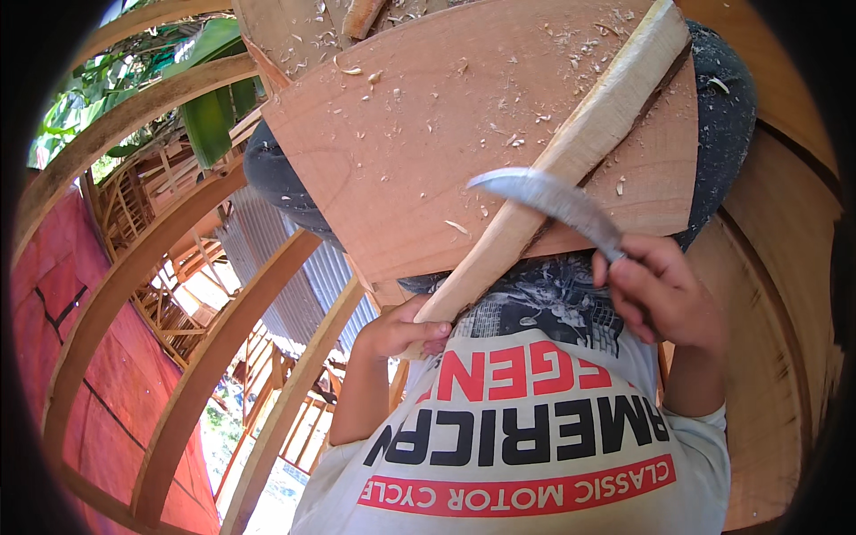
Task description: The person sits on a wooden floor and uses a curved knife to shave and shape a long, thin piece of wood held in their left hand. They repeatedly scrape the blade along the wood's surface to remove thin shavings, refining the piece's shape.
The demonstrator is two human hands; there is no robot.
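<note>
Our left fingers (423, 334) grip near end of long pale wood stick (592, 131), slanting up-right over brown wood board (401, 160). Right fingers (644, 277), right of stick, grip curved gray metal knife (569, 205) across it.

The left hand (397, 336) is gripping, its thumb (421, 332) pointing toward the right hand (664, 290). The right hand is sitting a little farther forward, its fingers (655, 252) curling into a grip. Behind them, both forearms (358, 401) are angling back toward the body.
</note>
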